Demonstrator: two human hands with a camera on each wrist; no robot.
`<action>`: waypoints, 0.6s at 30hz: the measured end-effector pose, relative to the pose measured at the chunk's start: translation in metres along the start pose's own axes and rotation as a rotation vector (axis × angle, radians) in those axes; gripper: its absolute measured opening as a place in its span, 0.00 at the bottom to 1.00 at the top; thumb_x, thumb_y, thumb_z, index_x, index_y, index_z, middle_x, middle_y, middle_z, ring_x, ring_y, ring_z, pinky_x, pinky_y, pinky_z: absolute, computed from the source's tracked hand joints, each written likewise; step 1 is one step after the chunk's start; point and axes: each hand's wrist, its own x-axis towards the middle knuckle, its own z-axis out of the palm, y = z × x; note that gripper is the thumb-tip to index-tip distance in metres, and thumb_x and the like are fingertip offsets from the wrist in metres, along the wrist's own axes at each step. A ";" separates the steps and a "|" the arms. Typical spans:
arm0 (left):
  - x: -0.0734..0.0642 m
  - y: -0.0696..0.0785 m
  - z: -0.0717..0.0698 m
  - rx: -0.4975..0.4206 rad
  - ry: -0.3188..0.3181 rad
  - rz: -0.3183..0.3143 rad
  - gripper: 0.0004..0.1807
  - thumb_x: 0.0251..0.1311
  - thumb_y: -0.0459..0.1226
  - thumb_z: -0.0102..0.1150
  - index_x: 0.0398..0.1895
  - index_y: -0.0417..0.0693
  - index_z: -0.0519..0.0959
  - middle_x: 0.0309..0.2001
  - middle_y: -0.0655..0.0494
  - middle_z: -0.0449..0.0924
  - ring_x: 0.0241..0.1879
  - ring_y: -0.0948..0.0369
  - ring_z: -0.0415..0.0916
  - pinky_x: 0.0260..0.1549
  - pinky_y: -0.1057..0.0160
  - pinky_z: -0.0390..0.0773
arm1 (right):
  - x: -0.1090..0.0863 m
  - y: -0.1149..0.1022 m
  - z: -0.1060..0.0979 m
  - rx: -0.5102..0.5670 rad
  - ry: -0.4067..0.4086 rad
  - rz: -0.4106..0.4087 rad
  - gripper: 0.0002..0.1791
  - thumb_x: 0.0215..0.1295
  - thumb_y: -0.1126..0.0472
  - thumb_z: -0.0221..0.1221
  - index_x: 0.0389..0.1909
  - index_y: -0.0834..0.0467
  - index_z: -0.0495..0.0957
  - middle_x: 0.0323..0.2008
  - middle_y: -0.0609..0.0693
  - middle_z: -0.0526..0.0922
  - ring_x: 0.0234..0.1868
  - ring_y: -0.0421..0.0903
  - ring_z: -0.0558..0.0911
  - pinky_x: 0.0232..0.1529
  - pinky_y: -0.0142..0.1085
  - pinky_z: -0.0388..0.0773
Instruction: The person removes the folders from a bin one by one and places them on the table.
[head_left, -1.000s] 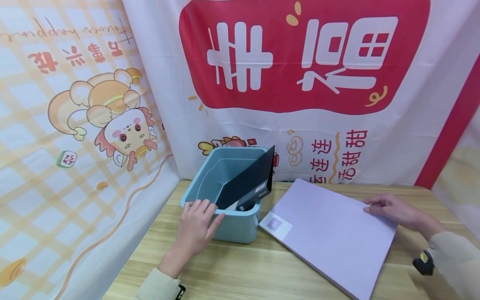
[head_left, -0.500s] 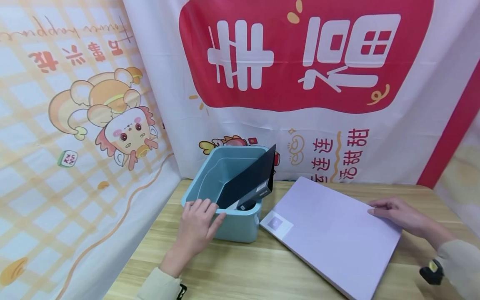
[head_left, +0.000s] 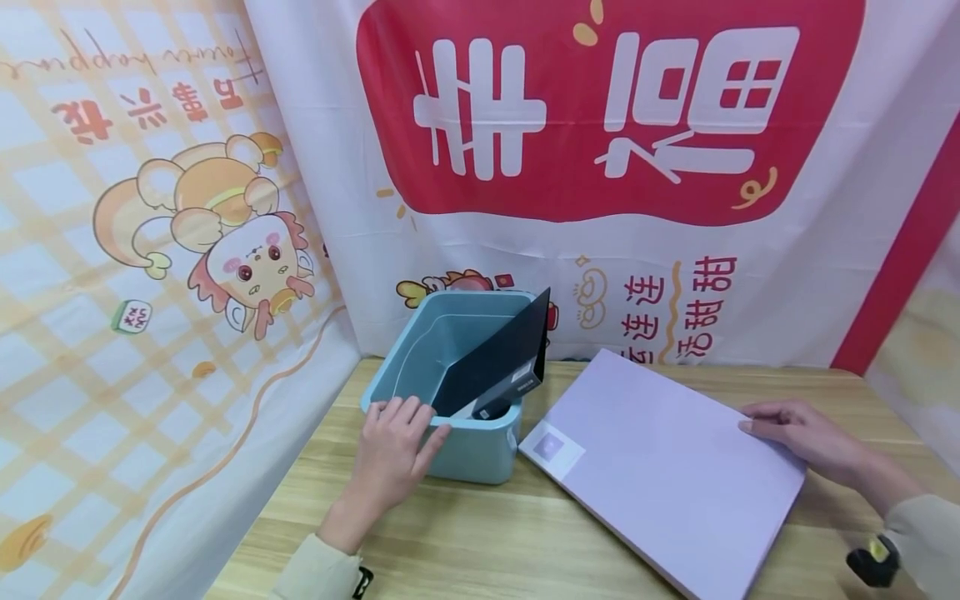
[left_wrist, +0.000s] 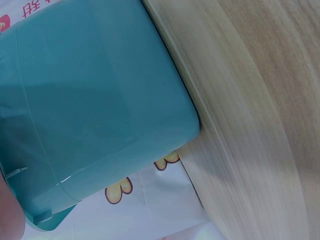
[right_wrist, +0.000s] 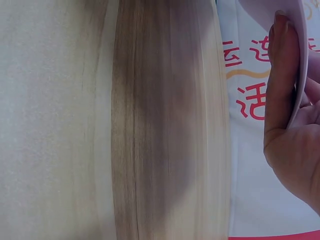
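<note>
My left hand [head_left: 390,450] grips the near rim of a light blue plastic bin [head_left: 472,454], with fingers hooked over the edge and the thumb outside. The left wrist view shows the bin's smooth wall [left_wrist: 100,100] standing on the table. Inside the bin a black file box [head_left: 491,358] leans, its upper corner sticking out above the right rim. To the right, my right hand [head_left: 806,437] holds a lilac folder [head_left: 660,467] at its right edge. In the right wrist view a thumb lies along one face of the lilac folder [right_wrist: 301,55], fingers behind it.
The wooden table [head_left: 450,542] reaches back to a white cloth backdrop [head_left: 480,242] with red lettering. A checked cloth [head_left: 150,350] with cartoon prints hangs along the left side. A pale label [head_left: 555,448] sits on the folder's left corner.
The right hand has shifted slightly to the right along with the folder's right edge. The left hand stays on the bin rim, and the black file box keeps its lean.
</note>
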 end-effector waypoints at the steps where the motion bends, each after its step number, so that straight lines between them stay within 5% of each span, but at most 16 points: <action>1: 0.000 0.000 0.000 0.000 0.002 0.001 0.18 0.66 0.56 0.42 0.32 0.54 0.72 0.29 0.60 0.67 0.33 0.58 0.65 0.40 0.53 0.66 | 0.000 0.000 0.001 0.005 0.007 -0.004 0.31 0.67 0.53 0.55 0.61 0.71 0.65 0.57 0.70 0.68 0.39 0.47 0.81 0.35 0.40 0.78; 13: 0.000 -0.001 0.002 0.001 0.013 0.006 0.18 0.66 0.56 0.42 0.31 0.54 0.72 0.29 0.60 0.66 0.32 0.58 0.65 0.40 0.52 0.66 | -0.006 -0.007 0.002 0.090 0.045 0.028 0.32 0.66 0.52 0.55 0.61 0.72 0.63 0.46 0.52 0.80 0.34 0.51 0.83 0.33 0.44 0.79; 18: 0.000 -0.001 0.002 0.001 0.005 0.003 0.18 0.66 0.56 0.42 0.32 0.55 0.72 0.29 0.61 0.67 0.33 0.58 0.65 0.41 0.52 0.66 | -0.007 -0.010 0.004 0.103 0.060 0.034 0.33 0.67 0.52 0.55 0.62 0.72 0.62 0.44 0.52 0.81 0.34 0.52 0.83 0.33 0.44 0.79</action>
